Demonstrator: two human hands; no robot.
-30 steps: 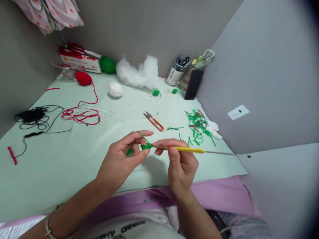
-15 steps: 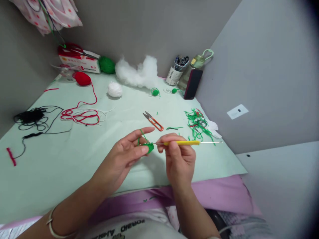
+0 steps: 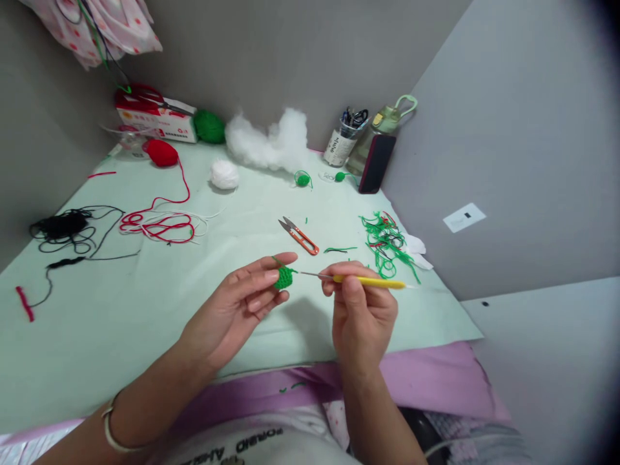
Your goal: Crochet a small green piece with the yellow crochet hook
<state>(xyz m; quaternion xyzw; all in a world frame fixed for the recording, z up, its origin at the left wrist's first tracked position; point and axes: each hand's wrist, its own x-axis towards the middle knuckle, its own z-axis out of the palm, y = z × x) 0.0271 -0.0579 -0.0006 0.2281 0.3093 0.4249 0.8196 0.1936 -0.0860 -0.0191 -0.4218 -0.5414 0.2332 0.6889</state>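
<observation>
My left hand [image 3: 237, 307] pinches a small green crochet piece [image 3: 283, 278] between thumb and fingers, with green yarn looped over the forefinger. My right hand [image 3: 361, 310] grips a crochet hook with a yellow handle [image 3: 368, 282]. The hook's metal tip points left and touches the green piece. Both hands hover above the pale green table cover [image 3: 145, 290] near its front edge.
Orange thread snips [image 3: 299, 235] lie just beyond my hands. A heap of green yarn scraps [image 3: 385, 244] sits to the right. Farther back are red yarn [image 3: 162, 153], white yarn [image 3: 224, 174], green yarn [image 3: 210, 126], stuffing [image 3: 271, 142], a pen cup [image 3: 341, 142], a bottle and phone [image 3: 376, 163]. Black yarn [image 3: 61, 226] lies left.
The green piece has turned in my left fingers and risen slightly. My right hand has drawn the hook back to the right, so more metal shaft shows between hand and piece.
</observation>
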